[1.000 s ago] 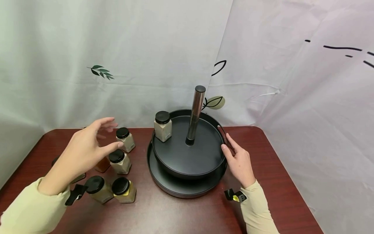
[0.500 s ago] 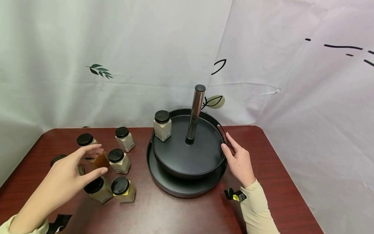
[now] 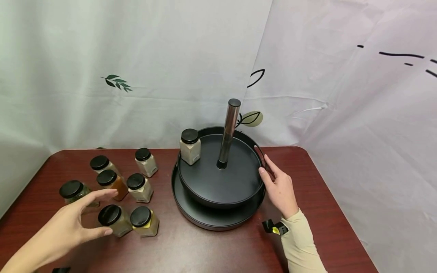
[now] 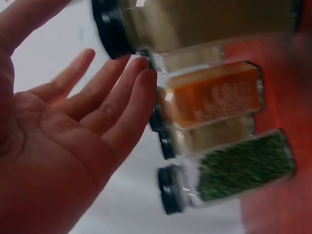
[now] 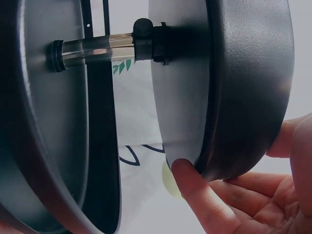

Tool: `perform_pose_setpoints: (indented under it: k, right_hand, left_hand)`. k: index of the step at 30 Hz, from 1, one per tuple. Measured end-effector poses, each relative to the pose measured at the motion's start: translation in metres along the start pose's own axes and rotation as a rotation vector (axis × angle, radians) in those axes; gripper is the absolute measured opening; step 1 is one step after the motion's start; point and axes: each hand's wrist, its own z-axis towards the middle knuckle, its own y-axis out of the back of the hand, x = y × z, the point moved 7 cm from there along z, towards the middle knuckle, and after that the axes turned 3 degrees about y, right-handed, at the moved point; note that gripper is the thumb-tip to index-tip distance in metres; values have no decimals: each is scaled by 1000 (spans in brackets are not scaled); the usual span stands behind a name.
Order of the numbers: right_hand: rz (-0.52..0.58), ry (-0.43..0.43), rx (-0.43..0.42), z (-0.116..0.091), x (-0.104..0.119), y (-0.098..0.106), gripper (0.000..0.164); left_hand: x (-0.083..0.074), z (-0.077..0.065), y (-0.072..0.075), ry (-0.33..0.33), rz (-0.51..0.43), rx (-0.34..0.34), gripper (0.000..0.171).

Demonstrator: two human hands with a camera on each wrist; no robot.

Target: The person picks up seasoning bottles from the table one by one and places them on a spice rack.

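Note:
My left hand is spread, thumb and fingers apart, just left of a black-lidded spice jar of brownish powder. In the left wrist view that jar fills the top, apart from the fingertips. Past the fingers stand an orange spice jar and a green herb jar. My right hand grips the right rim of a black two-tier tray, at its upper tier; in the right wrist view a finger lies against the underside. One pale spice jar stands on that tier.
The wider lower tier sits on the reddish table. A tall post rises from the upper tier. Other jars, including a yellow-labelled jar and a pale jar, stand between hand and tray. White curtains hang behind.
My left hand has drawn back toward the lower left, from above the back jars to beside the front brownish jar. The right hand and tray have stayed put.

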Motion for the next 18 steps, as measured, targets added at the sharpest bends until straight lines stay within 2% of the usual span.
perform_pose_setpoints:
  k: [2, 6, 10, 18]
  right_hand:
    - [1, 0, 1, 0, 0, 0, 52]
    - [-5, -2, 3, 0, 0, 0, 52]
    - [-11, 0, 3, 0, 0, 0, 52]
    - [-18, 2, 0, 0, 1, 1, 51]
  left_hand:
    - [4, -3, -4, -32, -34, -2, 92]
    - [14, -8, -13, -41, -82, 13, 94]
    - [22, -11, -22, -5, -89, 51, 95]
    - [35, -13, -37, 111, -65, 151, 96]
